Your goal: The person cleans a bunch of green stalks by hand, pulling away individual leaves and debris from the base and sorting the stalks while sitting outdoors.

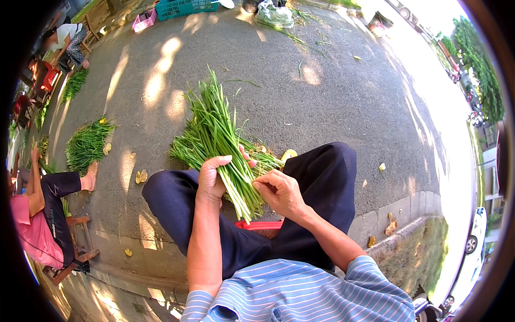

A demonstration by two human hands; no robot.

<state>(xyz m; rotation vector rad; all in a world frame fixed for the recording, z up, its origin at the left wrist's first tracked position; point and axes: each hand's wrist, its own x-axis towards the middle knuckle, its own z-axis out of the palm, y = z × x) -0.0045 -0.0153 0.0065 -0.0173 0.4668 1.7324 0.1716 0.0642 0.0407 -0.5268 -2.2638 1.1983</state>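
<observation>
A thick bunch of garlic chives (pixel 210 115) is gripped in my left hand (pixel 211 181), its green leaves pointing away from me and the pale stem ends toward my lap. My left thumb lies across the stalks, with fingertips showing on the far side. At the right edge of the stems, my right hand (pixel 284 194) is closed in a pinch on the stalks; how many it has is too small to tell. Under the bunch, more loose chives (pixel 185 147) lie on the pavement between my knees. Below the stem ends shows a red plastic edge (pixel 260 225).
On the left sits a person in pink (pixel 40 239) by a wooden stool (pixel 83 244), near another chive pile (pixel 88 144). A teal crate (pixel 185 7), pink basket (pixel 144 22) and plastic bag (pixel 274 16) stand far off. A curb (pixel 389 221) runs at right.
</observation>
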